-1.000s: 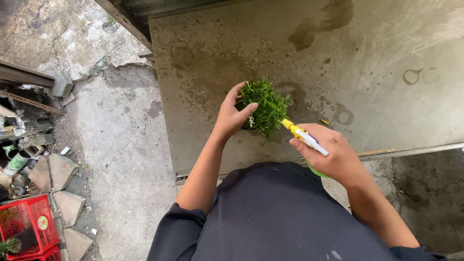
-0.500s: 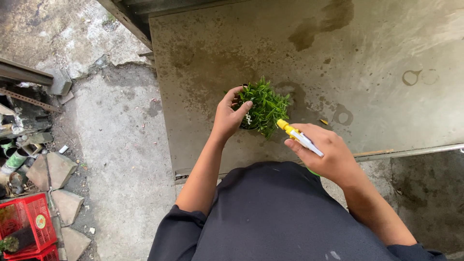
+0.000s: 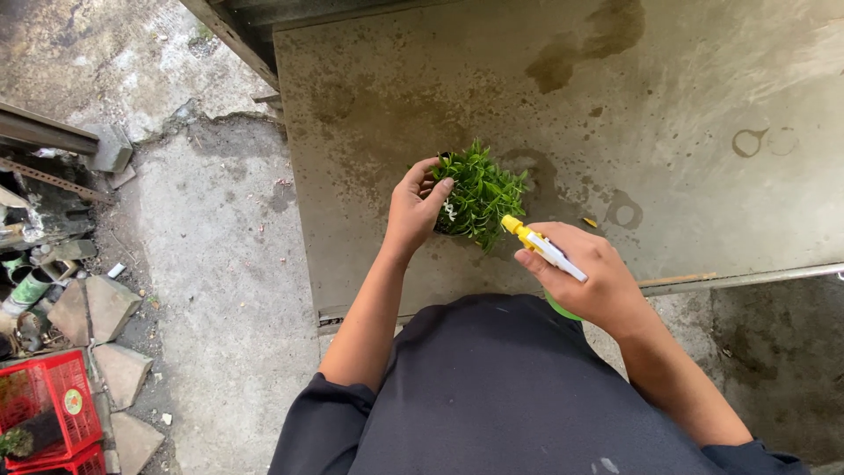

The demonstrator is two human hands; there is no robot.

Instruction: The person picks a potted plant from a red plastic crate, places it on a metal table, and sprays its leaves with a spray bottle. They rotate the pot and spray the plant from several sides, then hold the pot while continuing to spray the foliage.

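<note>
A small bushy green plant point(image 3: 482, 191) in a dark pot stands on a stained grey tabletop point(image 3: 668, 105). My left hand point(image 3: 415, 209) is wrapped around the pot's left side, fingers curled over its rim. My right hand point(image 3: 591, 279) grips a spray bottle point(image 3: 538, 246) with a yellow nozzle, a white trigger and a green body that shows just below the hand. The nozzle points at the plant's lower right side, almost touching the leaves.
A red plastic crate point(image 3: 46, 409) sits on the ground at the lower left, beside stone blocks point(image 3: 104, 327) and scrap. Cracked concrete ground point(image 3: 211, 264) lies left of the table. The table's metal front edge point(image 3: 747, 277) runs to the right.
My right hand has brought the spray bottle slightly left and closer, so its nozzle is nearer the leaves. My left hand stays on the pot.
</note>
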